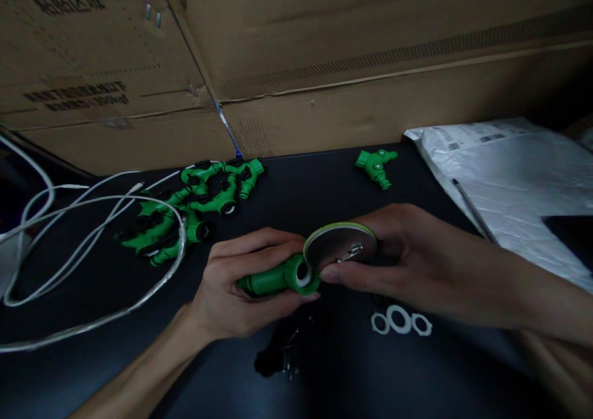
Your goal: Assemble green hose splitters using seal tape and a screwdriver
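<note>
Green plastic is the fitting point(269, 281) that we see near the middle, above the table point(306, 187); the left hand point(236, 283) is wrapped around it. The right hand point(398, 252) pinches a round badge point(333, 246), whose lower edge is at the opening of the fitting, close to the white ring point(303, 274) inside. We judge that the step in hand is seating this ring; the next move seems to call for a firm left hold and small, even pressure. We cannot tell whether badge and ring touch, and the fingers behind the badge are hidden. Farther out, the black parts point(273, 360) are too dark to separate, and a dark object point(572, 237) on the package point(523, 178) is cut off.
</note>
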The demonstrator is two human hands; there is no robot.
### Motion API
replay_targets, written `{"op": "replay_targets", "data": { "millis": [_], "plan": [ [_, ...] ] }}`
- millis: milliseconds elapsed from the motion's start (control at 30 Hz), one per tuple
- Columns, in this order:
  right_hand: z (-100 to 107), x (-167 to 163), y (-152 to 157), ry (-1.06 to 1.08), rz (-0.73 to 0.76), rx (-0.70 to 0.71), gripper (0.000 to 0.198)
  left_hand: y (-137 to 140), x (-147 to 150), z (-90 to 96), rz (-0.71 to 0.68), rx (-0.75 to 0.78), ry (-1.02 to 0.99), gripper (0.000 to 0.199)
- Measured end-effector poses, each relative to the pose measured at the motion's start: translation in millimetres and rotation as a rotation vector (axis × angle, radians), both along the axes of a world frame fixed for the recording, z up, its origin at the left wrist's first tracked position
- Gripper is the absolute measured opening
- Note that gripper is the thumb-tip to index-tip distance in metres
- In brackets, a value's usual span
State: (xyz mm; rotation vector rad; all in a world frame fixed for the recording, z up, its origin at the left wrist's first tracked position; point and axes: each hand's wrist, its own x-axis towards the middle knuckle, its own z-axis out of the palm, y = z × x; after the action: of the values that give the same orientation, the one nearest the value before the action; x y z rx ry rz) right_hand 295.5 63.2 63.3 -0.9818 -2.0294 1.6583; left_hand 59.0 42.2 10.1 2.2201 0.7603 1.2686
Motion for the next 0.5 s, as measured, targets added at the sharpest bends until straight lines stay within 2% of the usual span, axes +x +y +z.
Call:
{"op": "replay_targets", "data": {
  "millis": [100,200,367,500],
  "plan": [
    [-0.6,-1.3,2.3,0.071,0.028,-0.157,0.012,-0.5,0.0,1.5,-0.002,-0.012,-0.004,0.034],
    [1.9,-4.9,3.7,0.169,0.014,-0.239,0.007,-1.1,0.4,4.1,0.013,-0.018,0.005,0.031],
    [4.3,-7.5,3.3,0.13,0.007,-0.267,0.018,-0.9,0.5,7.5,0.027,-0.015,-0.008,0.027],
    [2.7,-6.4,1.6,0.115,-0.001,-0.263,0.016,-0.8,0.9,7.7,0.025,0.003,-0.019,0.026]
  ]
}}
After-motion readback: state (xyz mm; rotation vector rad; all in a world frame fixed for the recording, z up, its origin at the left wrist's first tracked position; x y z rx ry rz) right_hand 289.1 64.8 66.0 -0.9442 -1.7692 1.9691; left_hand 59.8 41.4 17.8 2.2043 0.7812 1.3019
